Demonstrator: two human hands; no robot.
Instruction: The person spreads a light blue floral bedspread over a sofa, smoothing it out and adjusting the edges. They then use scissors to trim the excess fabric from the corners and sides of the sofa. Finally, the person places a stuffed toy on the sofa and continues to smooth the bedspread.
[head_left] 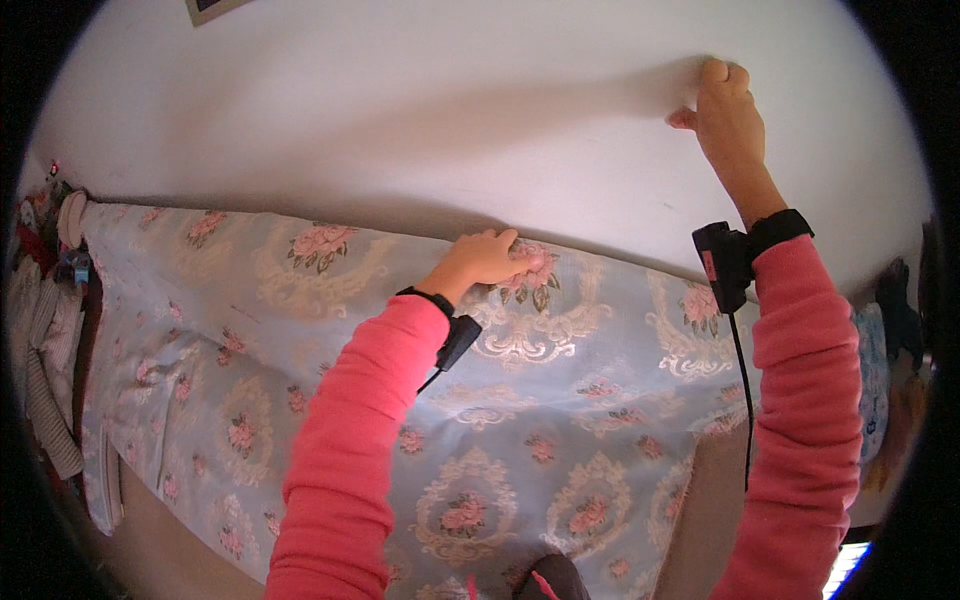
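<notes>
Lying under left hand (483, 259), floral fabric (500, 410); left grip unclear. Right hand (728, 112) higher, at wall (480, 130), thumb spread.

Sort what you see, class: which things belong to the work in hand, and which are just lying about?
Work in hand:
- Floral cloth, with the left hand at its top edge
- White wall, which the right hand appears to touch

Lying about:
- Clothes at the left
- Blue patterned fabric at the right

A head-worn fisheye camera looks down over both sleeved forearms (345, 450), facing the nearby floral fabric (560, 400) and wall (420, 60)
</notes>
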